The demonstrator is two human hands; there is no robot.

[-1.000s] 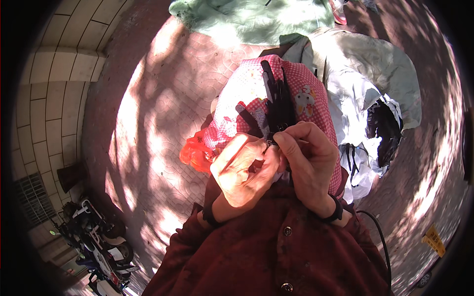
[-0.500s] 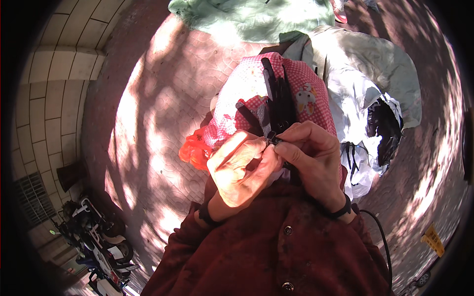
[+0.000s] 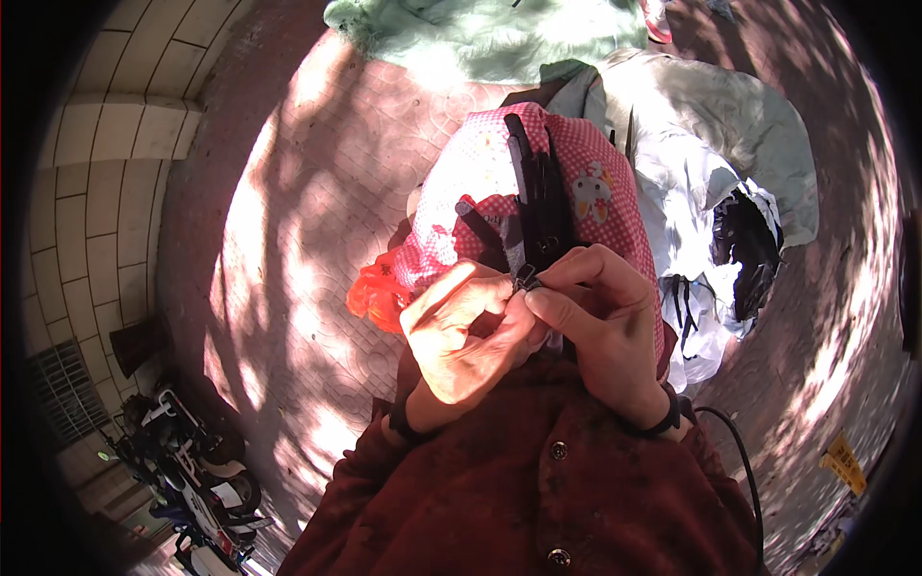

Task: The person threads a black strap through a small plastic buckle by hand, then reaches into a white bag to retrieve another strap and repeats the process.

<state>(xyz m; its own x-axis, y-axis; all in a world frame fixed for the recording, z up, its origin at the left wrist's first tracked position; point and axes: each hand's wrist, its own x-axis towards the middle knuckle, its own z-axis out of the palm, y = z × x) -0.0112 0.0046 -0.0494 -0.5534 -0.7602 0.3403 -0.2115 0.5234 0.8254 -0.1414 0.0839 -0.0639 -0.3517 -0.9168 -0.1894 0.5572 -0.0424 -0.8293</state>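
Close together over my lap, my left hand (image 3: 461, 331) and my right hand (image 3: 605, 326) pinch a small dark buckle (image 3: 525, 276) with thumb and forefinger. It looks like a strap buckle, though the fingertips cover much of it. Several black straps (image 3: 543, 197) run away from it across a pink-and-white checked cloth (image 3: 615, 192) with a cartoon print, spread over my lap. A shorter black strap end (image 3: 477, 223) lies to the left of the rest. Bright sun on the left hand washes out some detail.
A red plastic bag (image 3: 377, 296) sits at the cloth's left edge. On the right, a white sack (image 3: 677, 206) holds black pieces (image 3: 741, 254). Pale green cloth (image 3: 499, 38) lies ahead on the paving. Motorbikes (image 3: 206, 480) stand by the tiled wall (image 3: 106, 202).
My right thumb and forefinger have shifted slightly on the buckle, and more of its frame shows above the fingertips. Both hands stay in nearly the same place.
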